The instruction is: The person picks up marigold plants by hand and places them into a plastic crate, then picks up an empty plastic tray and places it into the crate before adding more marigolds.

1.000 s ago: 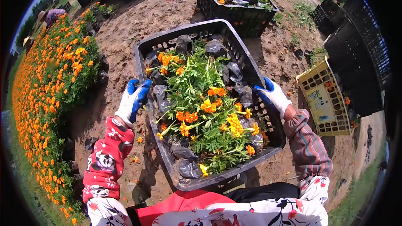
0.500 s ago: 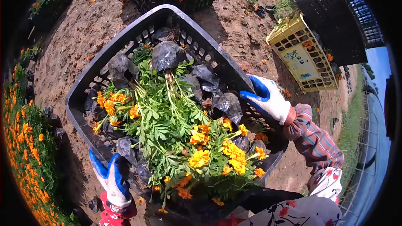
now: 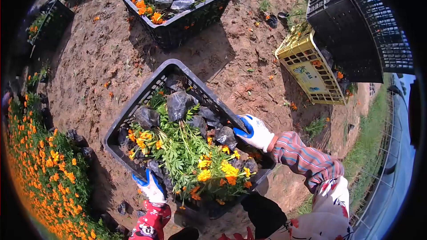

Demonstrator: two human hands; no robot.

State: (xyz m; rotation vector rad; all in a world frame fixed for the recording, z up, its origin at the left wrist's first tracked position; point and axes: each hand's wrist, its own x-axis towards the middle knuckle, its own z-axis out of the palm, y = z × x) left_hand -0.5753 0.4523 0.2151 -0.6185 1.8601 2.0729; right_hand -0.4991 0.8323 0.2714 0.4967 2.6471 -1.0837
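Left hand (image 3: 152,190) and right hand (image 3: 255,133) grip a black crate (image 3: 200,90) over sunlit brown soil (image 3: 98,53), flowering plants (image 3: 51,169) alongside.

"Where does the camera sit?"

"On the wearer's head, above and behind the left hand (image 3: 152,190) and the right hand (image 3: 256,132)."

"Facing?"

"Forward and steeply down, with the floral sleeve (image 3: 331,200) behind the right hand rising from the bottom edge."

"How near?"

"Close to the black crate (image 3: 114,129) between both hands; the yellow crate (image 3: 309,78) beyond the right hand sits farther off."

"How wide?"

"Very: a curved, dark-rimmed round taking in the flower bed (image 3: 49,164) outside the left hand."
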